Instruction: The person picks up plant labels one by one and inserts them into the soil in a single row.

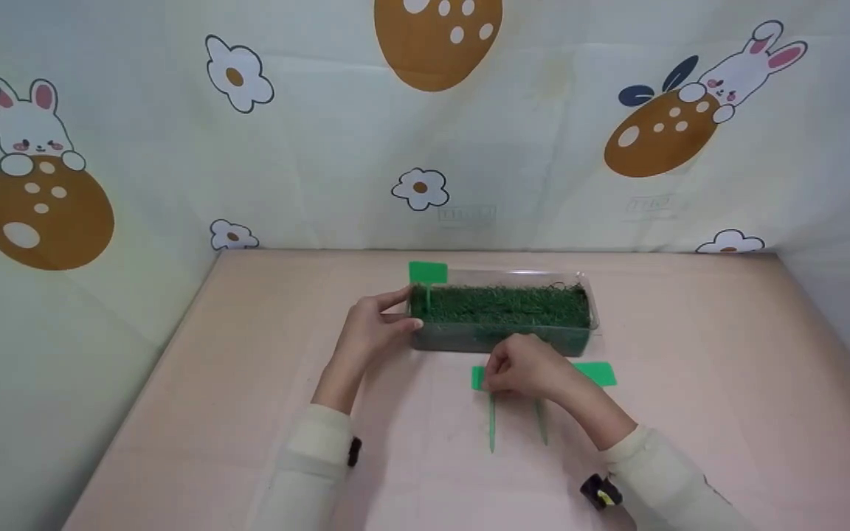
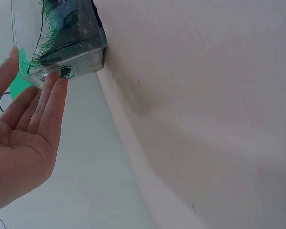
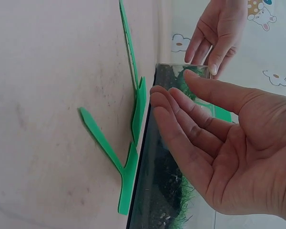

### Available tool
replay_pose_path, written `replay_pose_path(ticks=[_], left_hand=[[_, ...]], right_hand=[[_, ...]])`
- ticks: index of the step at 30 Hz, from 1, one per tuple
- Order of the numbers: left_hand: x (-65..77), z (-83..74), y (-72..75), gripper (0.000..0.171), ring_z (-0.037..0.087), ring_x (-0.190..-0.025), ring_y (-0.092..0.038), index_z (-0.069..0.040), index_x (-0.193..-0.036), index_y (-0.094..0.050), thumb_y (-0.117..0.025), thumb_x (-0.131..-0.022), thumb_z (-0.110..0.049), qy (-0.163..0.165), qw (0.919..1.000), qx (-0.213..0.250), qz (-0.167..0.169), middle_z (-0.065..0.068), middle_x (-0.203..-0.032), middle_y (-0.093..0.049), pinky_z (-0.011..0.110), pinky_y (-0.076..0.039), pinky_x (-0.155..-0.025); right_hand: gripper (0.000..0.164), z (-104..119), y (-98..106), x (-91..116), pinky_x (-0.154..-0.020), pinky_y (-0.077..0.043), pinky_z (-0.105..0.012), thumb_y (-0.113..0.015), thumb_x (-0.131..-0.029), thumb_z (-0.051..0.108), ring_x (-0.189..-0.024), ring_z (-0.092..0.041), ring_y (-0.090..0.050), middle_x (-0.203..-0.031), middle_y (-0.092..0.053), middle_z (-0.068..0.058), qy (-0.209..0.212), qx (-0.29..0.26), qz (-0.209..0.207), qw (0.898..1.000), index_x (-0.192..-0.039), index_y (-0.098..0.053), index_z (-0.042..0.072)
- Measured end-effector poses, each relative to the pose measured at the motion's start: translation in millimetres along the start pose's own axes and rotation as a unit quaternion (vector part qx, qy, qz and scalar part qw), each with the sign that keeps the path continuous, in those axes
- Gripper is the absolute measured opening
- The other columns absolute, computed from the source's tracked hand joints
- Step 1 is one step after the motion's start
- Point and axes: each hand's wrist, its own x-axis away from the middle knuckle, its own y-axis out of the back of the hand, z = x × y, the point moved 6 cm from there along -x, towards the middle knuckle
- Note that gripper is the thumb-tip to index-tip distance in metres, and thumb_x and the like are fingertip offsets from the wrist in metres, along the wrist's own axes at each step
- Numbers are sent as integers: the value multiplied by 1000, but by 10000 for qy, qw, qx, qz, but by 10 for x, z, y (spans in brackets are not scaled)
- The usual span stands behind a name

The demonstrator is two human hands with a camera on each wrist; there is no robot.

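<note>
Near the far edge of the pink worktop [image 1: 174, 457], wide room either side, sits a clear oblong plastic box [image 1: 454, 339] of green grass [image 1: 499, 306]. The left hand [image 1: 373, 324], grip spread, touches its left end; the right hand [image 1: 524, 366], fingertips apart, hovers over flat green plastic markers [image 1: 597, 373]. The wall print [image 1: 467, 214] is too faint to read.

Dim, diffuse light; soft shadows across the tabletop [image 1: 196, 398], fine detail slightly blurred

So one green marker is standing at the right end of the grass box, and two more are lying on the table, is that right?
Not quite: the standing green marker is at the left end of the grass box, beside the left hand, as the head view shows.
</note>
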Motion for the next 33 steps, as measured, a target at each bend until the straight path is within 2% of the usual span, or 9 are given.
replay_pose_path(ticks=[6,18,26,33], left_hand=[[0,-2,1,62,22,-119,-67,-23,-144,-55,-77,-87,-13,-3,10000,-16,-4,5,-152,-50,38,-56,-99],[-17,-2,-6,62,22,-119,-67,-24,-144,-55,-77,-87,-13,-60,10000,-61,5,5,-152,-50,39,-55,-100],[-12,0,-2,63,22,-119,-67,-25,-144,-55,-78,-87,-12,-9,10000,-55,5,5,-153,-50,40,-54,-101],[-4,0,-2,62,22,-119,-67,-23,-143,-55,-78,-86,-12,-44,9999,-93,-30,5,-151,-51,41,-53,-102]], right_hand=[[10,-19,-34,1,-57,-49,-23,-79,-85,14,-63,-14,-65,-70,-71,-2,-158,-84,105,9998,-76,-74,12],[16,-79,-99,-6,-57,-50,-23,-80,-84,13,-56,-11,-66,-65,-70,-3,-515,-63,277,9983,-71,-72,10],[24,-69,-150,13,-53,-48,-22,-81,-83,16,-47,-11,-60,-53,-65,-3,-644,195,346,9971,-63,-71,8],[29,-51,-226,36,-48,-44,-22,-81,-83,15,-45,-12,-59,-51,-65,-5,-722,405,289,9961,-58,-70,6]])
